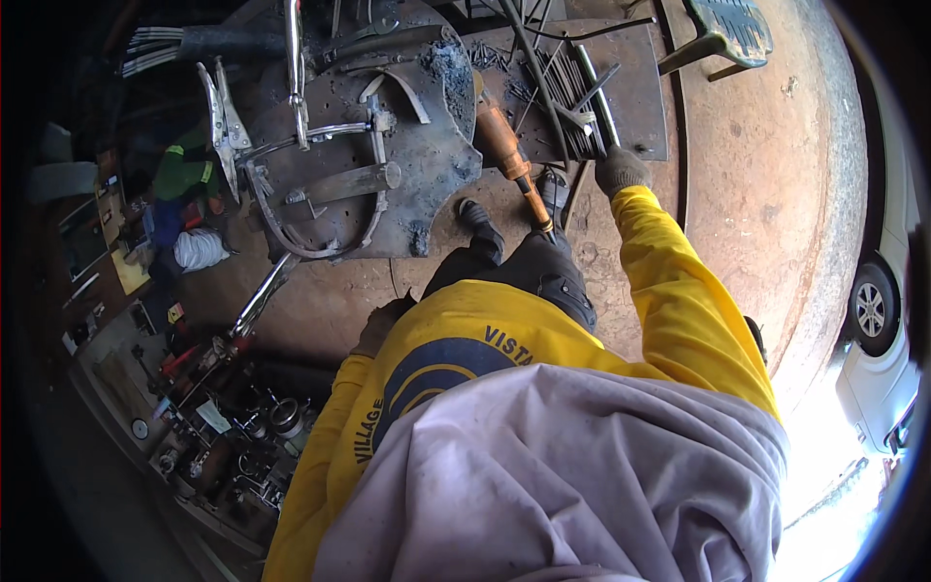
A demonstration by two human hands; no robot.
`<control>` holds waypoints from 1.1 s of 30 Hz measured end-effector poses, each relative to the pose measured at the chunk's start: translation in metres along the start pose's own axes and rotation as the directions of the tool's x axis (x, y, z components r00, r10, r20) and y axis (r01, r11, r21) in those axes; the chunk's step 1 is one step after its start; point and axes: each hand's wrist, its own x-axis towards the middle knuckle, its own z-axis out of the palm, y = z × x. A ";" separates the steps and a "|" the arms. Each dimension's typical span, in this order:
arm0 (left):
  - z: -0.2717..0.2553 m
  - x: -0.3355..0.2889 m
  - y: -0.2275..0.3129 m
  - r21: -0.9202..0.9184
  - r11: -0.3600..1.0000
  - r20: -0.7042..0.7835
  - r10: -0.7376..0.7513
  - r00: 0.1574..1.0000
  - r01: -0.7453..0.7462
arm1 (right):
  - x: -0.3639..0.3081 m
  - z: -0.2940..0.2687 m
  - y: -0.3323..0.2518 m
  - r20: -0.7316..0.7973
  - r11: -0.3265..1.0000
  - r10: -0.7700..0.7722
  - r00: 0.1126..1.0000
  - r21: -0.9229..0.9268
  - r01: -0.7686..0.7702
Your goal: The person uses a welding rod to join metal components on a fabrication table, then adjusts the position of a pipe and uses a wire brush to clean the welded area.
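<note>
My right hand (623, 173), in a grey knit glove, is closed around the near end of a bright metal tube (598, 97) at the right edge of the steel worktable (635, 92). Beside that tube lies a pile of thin metal rods (558, 82). Down by my left hip is my left hand (383, 325), dark and partly hidden by my shirt, so its fingers cannot be made out. Between table and legs, an orange power tool (499, 141) hangs over the edge, its narrow end pointing toward my thigh.
A bent metal frame (373, 218) is held by locking clamps (225, 131) on the left tabletop. A chair (727, 39) stands far right, a car (878, 339) beyond. At left are a person's green sleeve (184, 173), a white bundle (201, 249) and cluttered machine parts (252, 427).
</note>
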 end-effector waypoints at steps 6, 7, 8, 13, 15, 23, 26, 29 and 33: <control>0.001 0.005 0.002 -0.013 0.999 -0.004 0.032 0.999 -0.032 | 0.006 0.010 0.007 -0.014 0.999 -0.051 0.999 0.012 0.051; 0.002 0.005 0.003 -0.016 0.999 -0.006 0.036 0.999 -0.036 | 0.009 0.013 0.008 -0.014 0.995 -0.101 0.995 -0.010 0.101; 0.002 0.006 0.002 -0.018 0.999 -0.011 0.041 0.999 -0.041 | 0.014 0.017 0.009 -0.012 0.995 -0.102 0.995 -0.008 0.102; 0.002 0.011 0.002 -0.046 0.996 -0.026 0.072 0.997 -0.073 | 0.030 0.020 0.005 0.030 0.982 -0.132 0.991 -0.134 0.135; 0.001 0.012 0.001 -0.060 0.995 -0.039 0.083 0.996 -0.085 | 0.028 0.015 0.003 0.033 0.985 -0.121 0.992 -0.120 0.125; 0.014 0.010 -0.002 0.048 0.977 -0.101 0.212 0.972 -0.209 | 0.021 0.005 -0.007 0.066 0.960 -0.146 0.987 -0.231 0.157; 0.016 0.011 0.001 0.136 0.962 -0.088 0.250 0.964 -0.237 | 0.053 0.027 0.023 0.140 0.901 -0.330 0.933 -0.247 0.356; 0.007 0.011 0.009 0.135 0.978 -0.039 0.167 0.985 -0.160 | 0.077 0.063 0.058 0.161 0.910 -0.353 0.922 -0.169 0.378; 0.002 0.003 0.018 0.226 0.973 0.029 0.028 0.999 -0.034 | 0.051 0.097 0.085 0.142 0.905 -0.369 0.918 -0.170 0.390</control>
